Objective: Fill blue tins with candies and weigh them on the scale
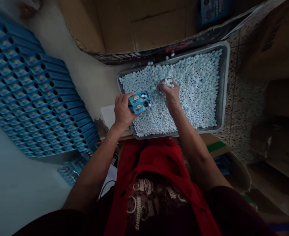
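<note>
My left hand (123, 110) grips two small blue boxes (139, 102) side by side over the left edge of a metal tray (225, 88). Each box has a round hole at its right end, with a few white pieces at the holes. Small pale blue-white candies (198, 85) fill the tray. My right hand (169, 93), cupped over the middle of the tray, holds a heap of the candies, its fingers curled around them.
Many blue boxes (36, 88) stand stacked in rows at the left. An open cardboard box (134, 26) lies beyond the tray, with a blue box (214, 11) inside. More cartons (274, 141) are at the right. A few loose candies lie by the tray's far rim.
</note>
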A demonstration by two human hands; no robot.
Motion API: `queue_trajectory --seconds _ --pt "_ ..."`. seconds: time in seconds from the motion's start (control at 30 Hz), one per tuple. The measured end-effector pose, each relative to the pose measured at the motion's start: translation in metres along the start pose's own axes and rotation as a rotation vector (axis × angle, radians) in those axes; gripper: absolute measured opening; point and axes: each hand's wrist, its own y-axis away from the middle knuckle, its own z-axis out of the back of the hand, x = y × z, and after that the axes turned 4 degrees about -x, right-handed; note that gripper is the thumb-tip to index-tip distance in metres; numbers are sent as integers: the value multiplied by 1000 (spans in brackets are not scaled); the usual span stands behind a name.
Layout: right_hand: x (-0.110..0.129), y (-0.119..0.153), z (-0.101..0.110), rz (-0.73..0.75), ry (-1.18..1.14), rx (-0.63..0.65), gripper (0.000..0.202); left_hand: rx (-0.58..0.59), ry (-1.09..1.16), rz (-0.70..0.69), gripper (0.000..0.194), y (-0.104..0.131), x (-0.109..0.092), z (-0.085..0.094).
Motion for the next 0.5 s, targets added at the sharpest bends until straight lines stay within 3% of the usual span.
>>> queue_trajectory --seconds 0.07,0.17,0.33,0.5 --pt "25 26 -15 -68 -277 102 63 10 -48 3 73 -2 -4 3" --pt "64 59 -30 13 -446 136 63 38 -49 -4 62 -2 -9 3" --pt "105 86 -41 108 -363 12 64 71 74 -105 54 -3 -14 -6" --pt "118 94 -38 151 -332 99 66 91 160 -118 55 -6 -5 -15"
